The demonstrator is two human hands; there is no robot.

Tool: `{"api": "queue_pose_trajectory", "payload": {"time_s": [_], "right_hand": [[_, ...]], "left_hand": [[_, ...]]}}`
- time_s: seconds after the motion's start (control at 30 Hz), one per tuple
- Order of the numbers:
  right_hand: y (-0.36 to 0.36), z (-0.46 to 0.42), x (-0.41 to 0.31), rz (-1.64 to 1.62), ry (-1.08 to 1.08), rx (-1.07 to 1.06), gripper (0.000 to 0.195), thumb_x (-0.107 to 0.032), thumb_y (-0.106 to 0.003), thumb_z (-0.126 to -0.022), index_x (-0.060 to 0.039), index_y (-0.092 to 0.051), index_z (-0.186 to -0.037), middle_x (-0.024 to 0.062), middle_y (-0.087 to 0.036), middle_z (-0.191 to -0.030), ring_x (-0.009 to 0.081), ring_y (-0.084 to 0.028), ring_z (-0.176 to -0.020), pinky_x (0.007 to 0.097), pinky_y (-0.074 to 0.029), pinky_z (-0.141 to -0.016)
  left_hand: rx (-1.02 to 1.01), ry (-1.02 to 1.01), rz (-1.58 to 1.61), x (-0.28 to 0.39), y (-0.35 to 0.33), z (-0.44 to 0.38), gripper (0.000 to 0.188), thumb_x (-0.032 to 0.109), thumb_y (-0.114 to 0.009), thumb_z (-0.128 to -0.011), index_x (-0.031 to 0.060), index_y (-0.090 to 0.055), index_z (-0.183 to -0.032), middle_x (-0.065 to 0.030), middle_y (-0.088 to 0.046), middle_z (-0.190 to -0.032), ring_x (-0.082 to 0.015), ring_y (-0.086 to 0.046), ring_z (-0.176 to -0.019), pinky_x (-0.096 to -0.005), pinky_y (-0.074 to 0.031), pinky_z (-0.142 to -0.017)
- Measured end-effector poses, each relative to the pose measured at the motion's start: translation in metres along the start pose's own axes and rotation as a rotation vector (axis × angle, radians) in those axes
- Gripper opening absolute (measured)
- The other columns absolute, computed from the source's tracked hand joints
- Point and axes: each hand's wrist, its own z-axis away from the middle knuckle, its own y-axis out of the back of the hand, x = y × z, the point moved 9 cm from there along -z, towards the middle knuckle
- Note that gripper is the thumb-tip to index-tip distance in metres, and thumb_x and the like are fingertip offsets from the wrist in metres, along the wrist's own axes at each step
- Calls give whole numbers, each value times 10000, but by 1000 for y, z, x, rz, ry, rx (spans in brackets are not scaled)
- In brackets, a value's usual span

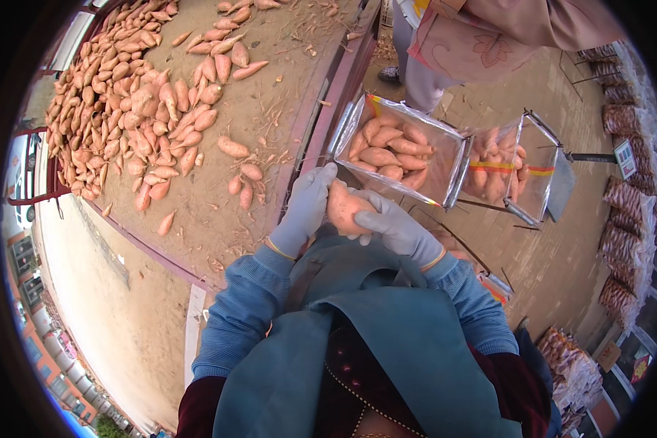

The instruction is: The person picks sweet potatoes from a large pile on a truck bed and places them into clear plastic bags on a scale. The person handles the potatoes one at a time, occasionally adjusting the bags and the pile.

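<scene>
Both of my hands wear pale grey gloves and meet in front of my body around one large sweet potato point(346, 209). My left hand point(309, 197) touches its upper left side with the fingertips. My right hand point(391, 222) grips it from the right, thumb across its front. Just beyond my right hand, a clear plastic bag point(450, 164) stretched open on a metal frame holds a heap of sweet potatoes point(386, 148). To my left, a flat bed point(276, 219) strewn with soil and roots bears a large pile of sweet potatoes point(137, 109) and several loose ones point(234, 147).
A second framed plastic bag point(531, 169) with sweet potatoes stands right of the first. Another person point(424, 60) stands beyond the bags. Filled bags point(624, 230) line the far right, with more stacked point(569, 367) at lower right. The bed's raised metal edge point(328, 115) runs beside the frames.
</scene>
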Motion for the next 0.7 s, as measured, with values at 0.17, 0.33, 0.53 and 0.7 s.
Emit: {"api": "queue_pose_trajectory", "payload": {"time_s": [0.17,0.33,0.53,0.7], "right_hand": [[-3,13,17,-134,-163,-85,531,-455,-512,-970,-22,-511,-1277,97,-676,-875,90,-579,-606,188,-451,-523],[17,34,24,-423,-175,30,495,-469,-447,-999,-29,-571,-1187,113,-687,-945,96,-599,-634,201,-461,-506],[81,34,31,-706,-191,334,527,-475,-577,-934,-44,-534,-1236,122,-646,-994,169,-618,-694,256,-523,-566],[99,37,29,-690,-167,276,525,-469,-571,-936,-39,-544,-1236,130,-659,-1008,170,-622,-692,275,-531,-587]], "left_hand": [[175,-162,-421,-10,22,-10,367,323,-524,-987,4,-605,-825,-94,-604,-731,-179,-566,-648,-331,-459,-621],[302,-252,-951,-27,84,-2,345,290,-508,-981,-9,-599,-836,-159,-579,-726,-268,-565,-667,-414,-435,-641],[457,70,-415,-113,162,59,191,183,-546,-964,7,-604,-1012,-67,-635,-876,-146,-586,-765,-285,-481,-689],[494,271,-119,-153,167,108,183,163,-543,-973,39,-576,-1104,-40,-638,-956,-93,-597,-789,-218,-493,-687]]}}
